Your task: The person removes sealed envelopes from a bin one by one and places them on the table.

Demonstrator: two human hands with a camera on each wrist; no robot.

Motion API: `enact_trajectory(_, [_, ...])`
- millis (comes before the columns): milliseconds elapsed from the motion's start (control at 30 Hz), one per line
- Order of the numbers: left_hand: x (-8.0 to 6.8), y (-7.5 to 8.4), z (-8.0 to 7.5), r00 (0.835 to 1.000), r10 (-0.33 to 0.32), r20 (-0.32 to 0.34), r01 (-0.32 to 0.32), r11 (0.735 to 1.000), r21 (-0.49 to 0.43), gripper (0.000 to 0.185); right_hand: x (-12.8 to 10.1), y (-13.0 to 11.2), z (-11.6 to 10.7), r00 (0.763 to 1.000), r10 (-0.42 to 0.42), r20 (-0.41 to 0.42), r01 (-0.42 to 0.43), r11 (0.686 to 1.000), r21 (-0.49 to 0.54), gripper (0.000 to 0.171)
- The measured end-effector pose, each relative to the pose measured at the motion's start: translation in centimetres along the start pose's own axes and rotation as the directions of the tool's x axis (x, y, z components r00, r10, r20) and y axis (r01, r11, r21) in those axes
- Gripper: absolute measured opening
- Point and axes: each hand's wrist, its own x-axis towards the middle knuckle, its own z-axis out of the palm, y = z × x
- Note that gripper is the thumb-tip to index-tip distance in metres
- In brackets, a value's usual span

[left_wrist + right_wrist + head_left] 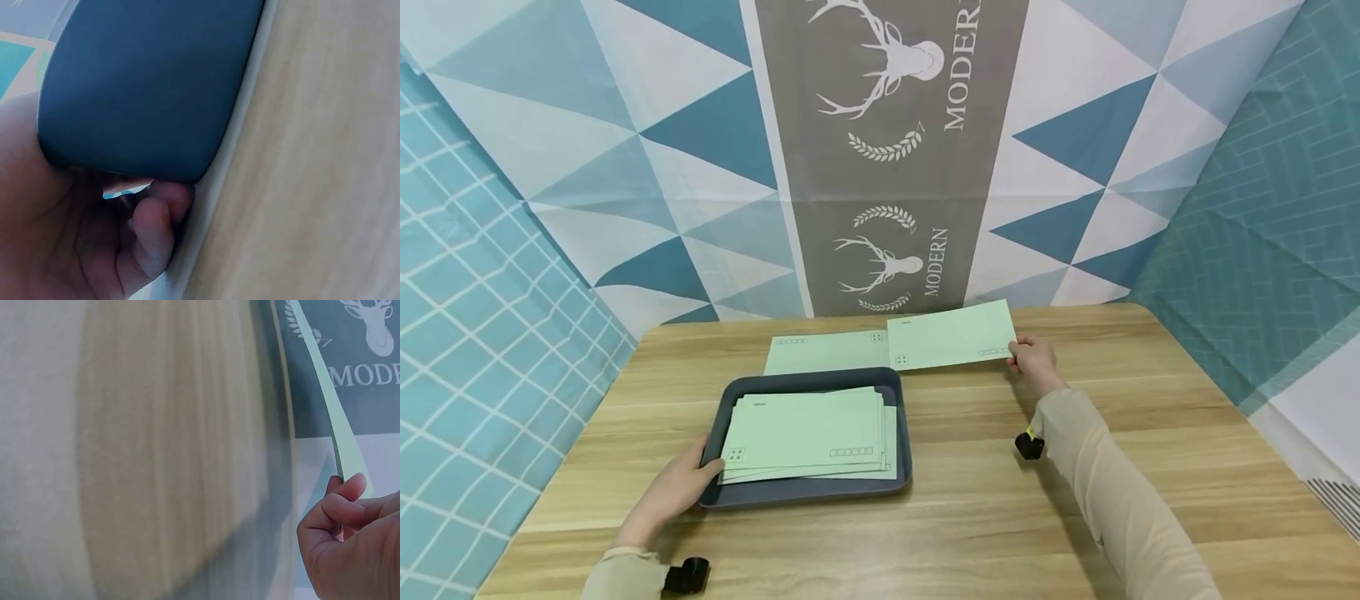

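A pale green envelope [951, 335] is pinched at its right end by my right hand [1034, 360], near the table's back edge. The right wrist view shows that envelope [328, 403] nearly edge-on, between thumb and fingers. My left hand [679, 483] grips the left wall of a dark grey tray [820, 493], thumb at the rim. Close up, the left wrist view has the tray's outer wall [150, 94] with curled fingers under its end. Several green envelopes [808, 429] lie stacked loosely in the tray. Behind it another envelope [823, 352] lies on the table, partly hidden by the tray.
The wood-grain table [977, 517] extends around the tray. At its back edge hangs a patterned cloth [880, 183] with deer heads and triangles. Blue tile-patterned covering [467, 333] borders the left side. A small black device [1028, 445] sits at the right wrist.
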Motion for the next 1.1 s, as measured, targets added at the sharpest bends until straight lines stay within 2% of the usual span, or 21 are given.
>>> enact_trajectory(333, [-0.2,0.1,0.0,1.0,-0.019,0.002,0.019,1.0,-0.009,0.056,0.7,1.0,-0.2,0.999,0.004,-0.032,-0.008,0.995,-0.104,0.034])
enact_trajectory(733, [0.1,-0.2,0.1,1.0,-0.016,-0.005,0.016,1.0,-0.006,0.054,0.7,1.2,0.0,0.999,-0.027,-0.037,0.021,0.989,-0.144,0.034])
enact_trajectory(1100, [0.0,-0.1,0.0,1.0,-0.015,-0.003,0.015,1.0,-0.022,0.054,1.4,2.1,0.6,0.998,-0.026,-0.061,0.022,0.998,-0.061,0.037])
